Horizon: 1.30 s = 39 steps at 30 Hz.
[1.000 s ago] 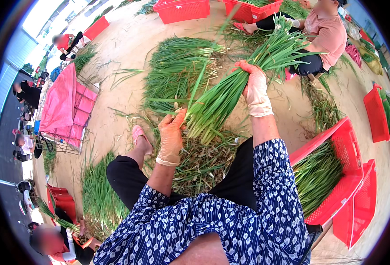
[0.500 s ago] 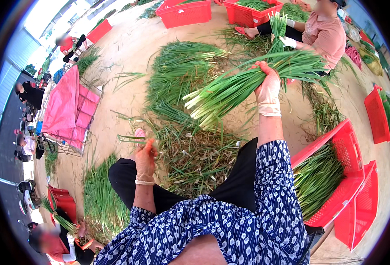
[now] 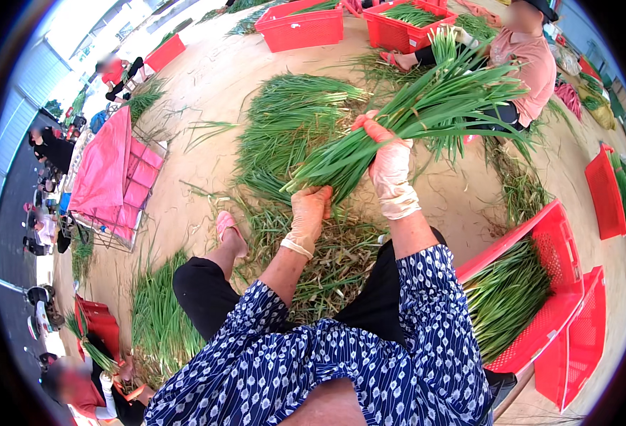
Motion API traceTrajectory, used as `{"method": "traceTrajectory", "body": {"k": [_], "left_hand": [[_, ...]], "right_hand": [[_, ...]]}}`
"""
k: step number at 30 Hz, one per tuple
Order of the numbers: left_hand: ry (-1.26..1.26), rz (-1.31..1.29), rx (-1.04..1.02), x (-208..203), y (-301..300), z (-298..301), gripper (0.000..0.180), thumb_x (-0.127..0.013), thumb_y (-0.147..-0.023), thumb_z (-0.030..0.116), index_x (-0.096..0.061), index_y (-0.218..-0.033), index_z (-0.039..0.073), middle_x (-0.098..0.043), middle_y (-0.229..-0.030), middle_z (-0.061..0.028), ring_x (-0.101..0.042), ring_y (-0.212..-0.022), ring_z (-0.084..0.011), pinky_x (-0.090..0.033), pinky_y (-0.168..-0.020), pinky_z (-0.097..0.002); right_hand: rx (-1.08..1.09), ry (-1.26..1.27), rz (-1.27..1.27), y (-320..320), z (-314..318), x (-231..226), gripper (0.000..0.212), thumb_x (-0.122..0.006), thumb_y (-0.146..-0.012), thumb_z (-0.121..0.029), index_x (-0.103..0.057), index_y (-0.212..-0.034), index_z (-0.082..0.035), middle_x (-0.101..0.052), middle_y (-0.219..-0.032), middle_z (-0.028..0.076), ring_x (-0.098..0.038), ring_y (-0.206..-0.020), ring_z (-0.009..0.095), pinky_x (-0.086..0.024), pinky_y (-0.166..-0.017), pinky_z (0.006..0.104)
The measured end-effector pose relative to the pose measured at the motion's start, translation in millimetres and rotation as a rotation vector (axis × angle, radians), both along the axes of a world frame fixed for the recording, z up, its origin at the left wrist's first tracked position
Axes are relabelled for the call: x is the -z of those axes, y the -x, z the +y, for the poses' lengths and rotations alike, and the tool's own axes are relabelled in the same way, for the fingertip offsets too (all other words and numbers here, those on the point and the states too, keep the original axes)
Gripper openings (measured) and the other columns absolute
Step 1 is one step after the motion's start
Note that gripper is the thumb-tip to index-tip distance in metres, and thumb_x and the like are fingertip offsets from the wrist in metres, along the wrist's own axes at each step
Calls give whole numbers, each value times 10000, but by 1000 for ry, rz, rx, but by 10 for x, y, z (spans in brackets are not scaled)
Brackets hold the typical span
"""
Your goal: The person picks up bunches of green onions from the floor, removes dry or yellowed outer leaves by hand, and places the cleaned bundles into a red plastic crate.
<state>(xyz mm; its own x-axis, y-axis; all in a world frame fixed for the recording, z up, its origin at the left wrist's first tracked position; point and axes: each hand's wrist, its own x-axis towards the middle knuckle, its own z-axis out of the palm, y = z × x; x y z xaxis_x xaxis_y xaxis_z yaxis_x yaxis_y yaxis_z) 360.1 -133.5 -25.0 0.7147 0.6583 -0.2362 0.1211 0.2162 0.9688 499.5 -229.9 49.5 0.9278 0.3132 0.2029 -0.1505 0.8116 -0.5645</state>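
Head view: left fingers [image 3: 320, 198] and right fingers [image 3: 377, 129] grip stalks [image 3: 434, 110], crates [image 3: 300, 35] dotting tan floor [image 3: 203, 165]

A produce-sorting yard [image 3: 198, 167]: red crates [image 3: 299, 34], heaps of green stalks [image 3: 284, 113], seated co-workers [image 3: 529, 71] and, far left, apparently a metal wall [image 3: 40, 67]

We looked down on a broad tan floor [image 3: 189, 206], its bare patches brightly lit. Toward the upper left we saw a pale blue wall [image 3: 40, 69] with panel lines, and below it a dark paved strip [image 3: 6, 245] along the edge of our view. A pink-covered stand [image 3: 118, 188] stood between that strip and the middle of the floor. White glare washed out the upper left, and at the upper right we made out another bluish wall [image 3: 580, 27].
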Motion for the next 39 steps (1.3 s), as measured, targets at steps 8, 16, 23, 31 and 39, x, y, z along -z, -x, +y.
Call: {"method": "traceTrajectory", "body": {"k": [8, 16, 23, 31, 39], "left_hand": [[244, -403, 347, -452, 568, 33, 115, -638, -975, 76, -691, -969, -26, -543, -636, -5, -387, -490, -67, -318, -483, -235], [514, -684, 311, -865, 1200, 352, 161, -671, -969, 109, -679, -1073, -14, -424, -691, 25, -379, -590, -80, -304, -492, -228], [371, -660, 156, -857, 1694, 609, 150, -600, -1005, 139, -600, -916, 19, -433, -648, 40, -361, -508, -64, -306, -457, -222], [-113, -25, 322, -466, 1267, 372, 449, -551, -1052, 403, -725, -935, 6, -465, -569, 41, -367, -470, -57, -279, -457, -232], [277, -19, 344, -117, 531, 70, 334, -607, -1017, 285, -690, -956, -33, -478, -619, 36, -405, -500, -74, -318, -464, -241]], "right_hand": [[109, 17, 238, -302, -100, 78, 89, -676, -836, 78, -687, -921, 52, -705, -872, 98, -670, -788, 214, -560, -729, 357], [111, -80, 384, -596, -309, 197, 127, -647, -880, 55, -642, -1005, 76, -689, -945, 153, -662, -774, 281, -573, -719, 398], [92, -153, 444, -790, -380, 291, 221, -599, -911, 43, -560, -1128, 31, -675, -1019, 155, -660, -850, 299, -587, -768, 440], [103, -104, 361, -791, -440, 331, 188, -597, -940, -15, -565, -1122, 18, -665, -1033, 163, -658, -897, 309, -573, -844, 492], [-3, -255, 349, -560, -206, 247, 126, -599, -916, 48, -594, -1042, 47, -649, -941, 161, -655, -791, 315, -590, -701, 458]]}}
